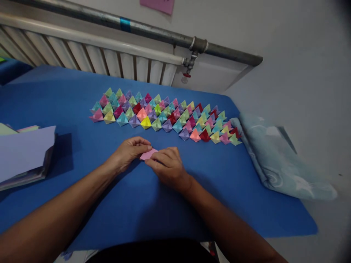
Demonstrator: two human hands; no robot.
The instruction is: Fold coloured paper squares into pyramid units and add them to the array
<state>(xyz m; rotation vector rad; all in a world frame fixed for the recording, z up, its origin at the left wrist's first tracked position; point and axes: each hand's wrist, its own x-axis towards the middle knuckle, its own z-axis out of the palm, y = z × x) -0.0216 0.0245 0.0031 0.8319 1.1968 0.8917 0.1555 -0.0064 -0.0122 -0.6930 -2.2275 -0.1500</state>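
A small pink piece of folded paper (pixel 148 154) is held between my two hands, just above the blue table surface. My left hand (pixel 133 150) pinches its upper left edge with thumb and fingers. On the other side, my right hand (pixel 168 164) grips the paper's right edge, its fingers curled over part of it. Beyond my hands stand several rows of folded paper boats (pixel 156 124) in yellow, green, blue, purple, pink and red. How the far side of the pink paper is folded stays hidden by my fingers.
A stack of coloured paper sheets (pixel 27 153) lies at the left. At the right is a folded pale blue cloth (pixel 282 160). Behind the blue table (pixel 109 219) run a white radiator (pixel 109 60), a metal pipe (pixel 159 33) and a red-handled valve (pixel 187 75).
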